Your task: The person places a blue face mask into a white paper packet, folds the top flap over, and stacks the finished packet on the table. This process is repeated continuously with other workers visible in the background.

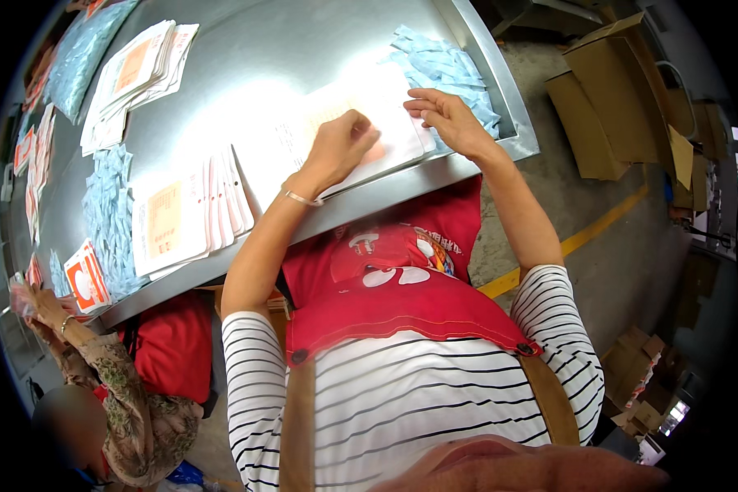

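My left hand (343,144) is over a stack of white printed packaging bags (399,92) near the table's front edge. Its fingers are curled, and whether they pinch anything cannot be made out. My right hand (452,122) hovers at the stack's right edge with fingers apart and nothing visible in it. Just beyond that hand lies a heap of small light-blue sachets (442,64), partly covered by the bags. Glare washes out much of the stack's print. Left of my left arm, more white bags (172,215) lie fanned out.
The metal table (252,49) has a raised rim. Farther left are another bag stack (138,67), a sachet pile (107,215), a large blue-filled plastic bag (86,55) and orange-white packets (89,277). A co-worker's hands (46,307) hold packets. Cardboard boxes (615,104) stand right.
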The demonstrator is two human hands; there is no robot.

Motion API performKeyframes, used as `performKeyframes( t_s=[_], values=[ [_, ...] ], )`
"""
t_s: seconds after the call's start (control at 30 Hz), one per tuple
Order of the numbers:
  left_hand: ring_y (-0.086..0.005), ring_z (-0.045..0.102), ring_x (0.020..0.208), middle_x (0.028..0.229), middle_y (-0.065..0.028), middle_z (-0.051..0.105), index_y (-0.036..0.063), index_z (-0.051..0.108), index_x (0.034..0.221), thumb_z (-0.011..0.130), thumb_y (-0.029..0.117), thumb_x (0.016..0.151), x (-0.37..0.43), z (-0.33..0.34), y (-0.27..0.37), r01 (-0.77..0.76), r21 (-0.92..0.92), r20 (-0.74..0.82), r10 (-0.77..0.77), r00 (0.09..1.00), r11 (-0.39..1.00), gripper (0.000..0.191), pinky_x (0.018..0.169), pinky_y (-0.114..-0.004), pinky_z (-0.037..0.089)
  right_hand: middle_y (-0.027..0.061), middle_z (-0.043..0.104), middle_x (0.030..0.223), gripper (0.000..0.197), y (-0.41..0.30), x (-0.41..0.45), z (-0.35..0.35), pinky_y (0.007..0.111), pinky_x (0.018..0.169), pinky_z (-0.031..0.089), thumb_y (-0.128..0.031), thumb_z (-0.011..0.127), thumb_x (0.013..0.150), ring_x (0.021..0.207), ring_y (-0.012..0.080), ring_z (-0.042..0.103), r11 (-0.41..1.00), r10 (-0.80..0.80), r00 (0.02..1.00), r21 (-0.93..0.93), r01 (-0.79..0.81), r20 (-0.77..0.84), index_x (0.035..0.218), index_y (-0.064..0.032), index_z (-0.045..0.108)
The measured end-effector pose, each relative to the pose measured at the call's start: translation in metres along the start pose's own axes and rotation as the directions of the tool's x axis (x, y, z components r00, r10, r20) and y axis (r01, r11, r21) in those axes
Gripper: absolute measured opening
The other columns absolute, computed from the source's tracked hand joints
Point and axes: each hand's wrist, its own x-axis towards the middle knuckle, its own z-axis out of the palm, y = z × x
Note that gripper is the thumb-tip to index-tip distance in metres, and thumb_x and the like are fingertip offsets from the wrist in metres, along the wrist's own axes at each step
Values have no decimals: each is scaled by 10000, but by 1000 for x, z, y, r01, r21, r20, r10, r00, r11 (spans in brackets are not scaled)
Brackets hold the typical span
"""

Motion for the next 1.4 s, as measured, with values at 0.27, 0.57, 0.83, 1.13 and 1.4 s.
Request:
performKeyframes(
  t_s=[0.27, 0.57, 0.83, 1.13, 1.4],
  values=[
    [-134, 548, 577, 660, -47, 606, 14, 590, 785, 655, 453, 779, 24, 32, 0, 142, 119, -42, -138, 990, 983, 444, 518, -285, 446, 170, 588, 1136, 424, -25, -5, 11, 287, 888, 450, -38, 455, 832, 1011, 183, 569, 980, -75, 993, 189, 58, 87, 1246, 57, 453],
    [-83, 504, 528, 694, -35, 597, 16, 582, 782, 725, 232, 768, 23, 29, -10, 236, -188, 38, -233, 972, 953, 259, 433, -228, 401, 169, 561, 1120, 463, -4, 10, 22, 268, 786, 521, -49, 574, 825, 951, 180, 591, 974, 48, 999, 221, -46, -4, 1256, 57, 440],
    [-71, 500, 577, 675, -19, 576, 28, 580, 777, 735, 263, 757, 21, 36, -20, 163, -179, -24, -169, 985, 970, 282, 509, -208, 399, 177, 602, 1066, 463, -2, 11, 21, 259, 753, 506, -40, 588, 772, 929, 170, 608, 977, 47, 998, 210, -39, -35, 1213, 60, 491],
    [-65, 507, 590, 682, -23, 575, 28, 550, 764, 626, 199, 821, 22, 42, -32, 106, -346, 3, -112, 994, 932, 196, 523, -206, 407, 176, 619, 863, 351, -10, 12, 47, 329, 689, 481, -52, 599, 754, 747, 217, 608, 806, -189, 979, -582, 106, -83, 1094, 17, 546],
    [-69, 516, 583, 685, -33, 580, -24, 599, 847, 538, 189, 875, 11, 26, 1, 57, -516, 30, -48, 998, 855, 224, 515, -216, 411, 229, 598, 774, 175, -27, 9, 43, 431, 655, 454, -115, 583, 755, 748, 400, 585, 930, -129, 990, -353, 101, -57, 837, 36, 553]
  ],
)
